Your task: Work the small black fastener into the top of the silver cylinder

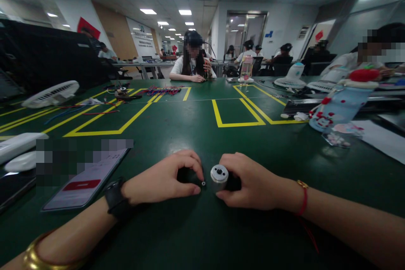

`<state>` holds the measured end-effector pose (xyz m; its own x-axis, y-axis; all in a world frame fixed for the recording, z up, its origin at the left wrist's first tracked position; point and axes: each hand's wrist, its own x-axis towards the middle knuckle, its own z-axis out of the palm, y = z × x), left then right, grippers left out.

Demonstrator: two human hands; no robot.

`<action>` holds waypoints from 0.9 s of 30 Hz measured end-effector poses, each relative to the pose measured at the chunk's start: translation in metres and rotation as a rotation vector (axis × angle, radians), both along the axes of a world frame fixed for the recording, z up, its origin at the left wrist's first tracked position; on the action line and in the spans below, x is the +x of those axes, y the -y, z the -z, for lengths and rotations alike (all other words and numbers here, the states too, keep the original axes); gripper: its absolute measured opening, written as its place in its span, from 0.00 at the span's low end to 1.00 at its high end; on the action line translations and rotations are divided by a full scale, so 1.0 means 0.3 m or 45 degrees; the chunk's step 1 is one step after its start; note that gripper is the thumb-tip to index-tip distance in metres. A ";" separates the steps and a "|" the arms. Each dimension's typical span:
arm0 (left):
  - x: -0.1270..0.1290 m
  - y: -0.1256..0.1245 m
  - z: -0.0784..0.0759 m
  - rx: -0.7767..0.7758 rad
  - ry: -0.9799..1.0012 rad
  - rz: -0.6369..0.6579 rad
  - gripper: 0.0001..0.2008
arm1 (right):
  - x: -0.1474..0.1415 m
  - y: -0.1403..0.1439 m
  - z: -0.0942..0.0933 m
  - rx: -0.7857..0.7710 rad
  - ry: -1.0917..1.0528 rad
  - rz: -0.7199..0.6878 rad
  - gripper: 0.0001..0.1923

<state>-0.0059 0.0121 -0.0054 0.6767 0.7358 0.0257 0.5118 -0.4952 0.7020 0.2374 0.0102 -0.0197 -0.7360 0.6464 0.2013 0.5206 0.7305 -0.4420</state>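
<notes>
My right hand (243,181) is closed around a silver cylindrical motor (219,177). The motor stands upright, and its flat round end with small dark holes faces up. Just left of it, my left hand (177,177) has thumb and index fingertip close together at a tiny silver ring-shaped part (203,183). The ring sits at the fingertips, a short gap from the motor. Whether it also rests on the green table (164,236) is too small to make out.
A phone (85,181) lies left of my left wrist. Coloured wires (164,90) are heaped farther back. To the right stand a blue bottle (343,103) and a white fan (292,75). Yellow tape (240,125) marks the table. A person (190,61) sits opposite.
</notes>
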 end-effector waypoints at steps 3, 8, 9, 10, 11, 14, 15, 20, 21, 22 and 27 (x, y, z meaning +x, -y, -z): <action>0.010 0.007 0.005 0.025 -0.025 -0.031 0.10 | 0.001 0.003 -0.002 -0.002 0.001 -0.004 0.12; 0.028 0.012 0.004 0.038 0.019 -0.084 0.05 | 0.002 0.004 -0.005 -0.004 -0.006 -0.012 0.12; 0.028 0.012 0.002 0.028 0.042 -0.098 0.05 | 0.002 0.004 -0.006 -0.004 -0.006 -0.013 0.12; 0.028 0.012 -0.001 0.019 0.068 -0.122 0.06 | 0.002 0.003 -0.006 -0.002 -0.007 -0.015 0.12; 0.027 0.011 -0.004 0.013 0.098 -0.158 0.06 | 0.002 0.003 -0.007 0.001 -0.010 -0.018 0.12; 0.028 0.016 -0.013 0.042 0.197 -0.281 0.08 | 0.001 0.003 -0.010 0.008 -0.015 -0.019 0.12; 0.030 0.020 -0.016 0.065 0.233 -0.312 0.08 | 0.000 0.003 -0.011 0.009 -0.017 -0.017 0.12; 0.062 0.052 -0.029 0.171 0.360 -0.367 0.08 | -0.002 0.004 -0.009 0.009 -0.032 -0.039 0.11; 0.070 0.059 -0.030 0.181 0.374 -0.369 0.08 | -0.001 0.004 -0.007 0.009 -0.035 -0.047 0.11; 0.077 0.066 -0.030 0.187 0.387 -0.370 0.08 | -0.001 0.003 -0.005 0.010 -0.036 -0.051 0.11; 0.104 0.084 -0.028 0.207 0.400 -0.359 0.09 | 0.001 0.000 0.002 0.007 -0.038 -0.037 0.12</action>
<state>0.0252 -0.0130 0.0032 0.3916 0.8596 0.3283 0.4170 -0.4839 0.7694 0.2377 0.0103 -0.0203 -0.7484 0.6233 0.2269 0.4857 0.7479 -0.4526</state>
